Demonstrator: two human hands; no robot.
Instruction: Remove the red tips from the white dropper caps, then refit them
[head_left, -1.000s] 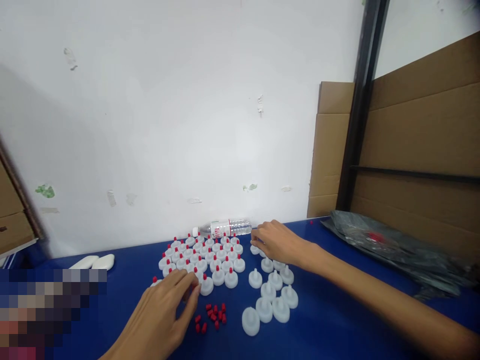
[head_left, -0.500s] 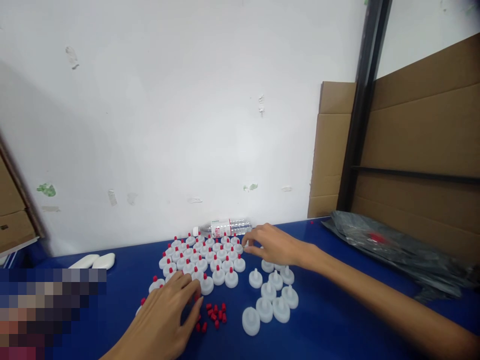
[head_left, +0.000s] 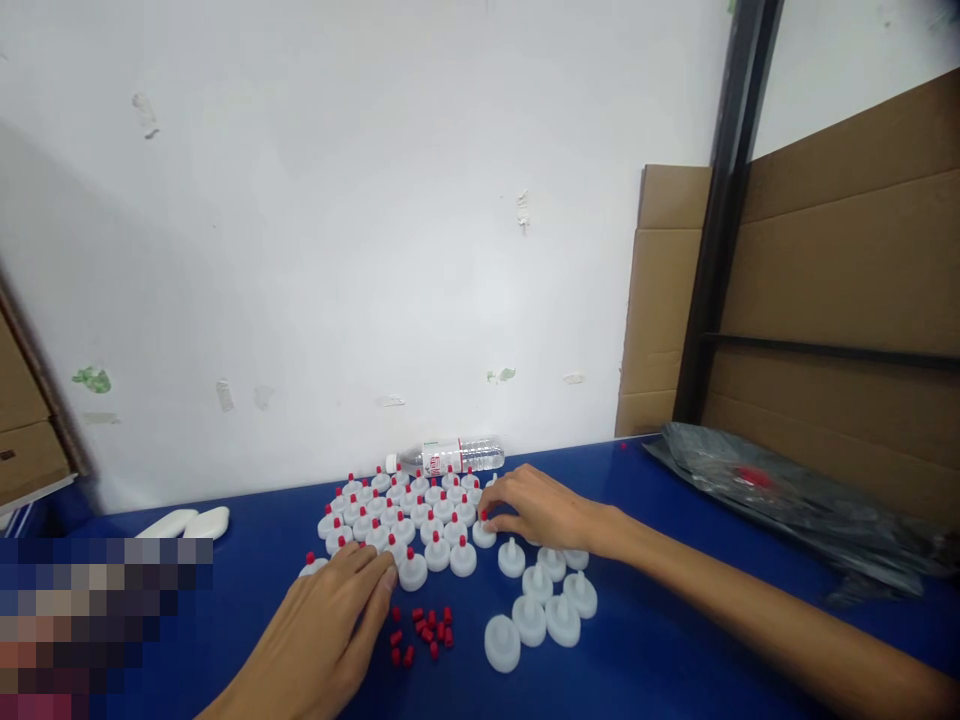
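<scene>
Dozens of white caps with red tips [head_left: 409, 510] stand packed together on the blue table [head_left: 675, 620], near a lying bottle [head_left: 450, 456]. Right hand [head_left: 544, 512] pinches one red-tipped cap [head_left: 484, 533] at the cluster's right edge. Left hand [head_left: 326, 630] lies flat, fingers loosely spread, touching caps at the near-left edge. Loose red tips [head_left: 421, 632] and untipped caps [head_left: 544, 600] sit between both hands.

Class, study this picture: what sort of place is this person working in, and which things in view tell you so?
Probably a small workshop or packing room doing hand assembly. Dozens of white nozzle caps stand in rows on a blue table, loose red tips lie beside them, and flattened cardboard boxes lean against the wall.
</scene>
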